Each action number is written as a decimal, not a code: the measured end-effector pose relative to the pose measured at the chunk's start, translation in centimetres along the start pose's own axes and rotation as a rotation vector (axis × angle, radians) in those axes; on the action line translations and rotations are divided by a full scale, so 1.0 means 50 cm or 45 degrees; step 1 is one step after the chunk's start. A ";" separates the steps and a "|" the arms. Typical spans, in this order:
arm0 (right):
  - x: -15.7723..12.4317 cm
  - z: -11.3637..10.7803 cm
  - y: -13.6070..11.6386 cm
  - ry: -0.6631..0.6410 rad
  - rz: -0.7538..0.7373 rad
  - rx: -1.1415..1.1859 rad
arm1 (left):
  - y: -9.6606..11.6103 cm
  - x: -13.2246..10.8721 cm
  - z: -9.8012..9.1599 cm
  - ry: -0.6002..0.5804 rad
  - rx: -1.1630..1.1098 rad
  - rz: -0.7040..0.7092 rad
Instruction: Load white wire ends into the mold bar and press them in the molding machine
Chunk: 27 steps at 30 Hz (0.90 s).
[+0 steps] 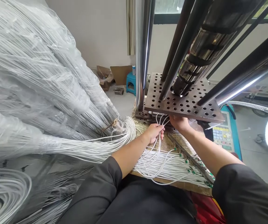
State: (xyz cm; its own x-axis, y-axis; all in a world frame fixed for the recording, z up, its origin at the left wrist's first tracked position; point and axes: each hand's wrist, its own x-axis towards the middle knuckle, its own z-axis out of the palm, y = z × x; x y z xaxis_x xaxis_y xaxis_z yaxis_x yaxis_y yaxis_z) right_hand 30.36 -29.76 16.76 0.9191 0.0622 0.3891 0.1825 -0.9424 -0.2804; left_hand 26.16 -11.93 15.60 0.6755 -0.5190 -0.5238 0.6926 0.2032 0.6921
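My left hand is closed around a bunch of thin white cables that loop down over the bench. My right hand reaches under the perforated steel plate of the press, fingers pinched on the cable ends near the mould; its fingertips are partly hidden by the plate. More white cables with small green ends lie across the wooden bench top beside a dark metal bar.
Huge bundles of white cable in clear plastic fill the left side. Chrome press columns rise ahead. A control panel with keys sits at right. Beyond on the floor stand a blue stool and cardboard.
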 end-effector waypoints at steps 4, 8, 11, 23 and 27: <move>-0.052 -0.029 0.001 -0.069 -0.029 0.052 | 0.000 0.002 0.001 -0.021 -0.017 0.014; -0.059 -0.042 -0.019 -0.113 0.066 0.095 | -0.005 0.009 -0.001 -0.025 -0.005 0.025; -0.028 -0.029 -0.054 -0.137 0.310 0.174 | -0.008 0.011 -0.003 -0.041 -0.003 0.039; -0.007 -0.047 -0.151 -0.106 0.443 0.281 | 0.001 -0.002 -0.007 -0.151 0.013 0.073; -0.158 -0.135 -0.119 -0.086 0.390 0.317 | 0.001 0.000 -0.010 -0.142 0.017 0.058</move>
State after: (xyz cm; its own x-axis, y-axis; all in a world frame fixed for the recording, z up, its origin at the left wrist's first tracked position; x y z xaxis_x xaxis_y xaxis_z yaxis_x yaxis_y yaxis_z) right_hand 19.63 -26.86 21.28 0.9635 -0.1800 0.1981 -0.0322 -0.8127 -0.5818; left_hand 26.31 -11.52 15.42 0.6736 -0.5985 -0.4337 0.6578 0.2179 0.7210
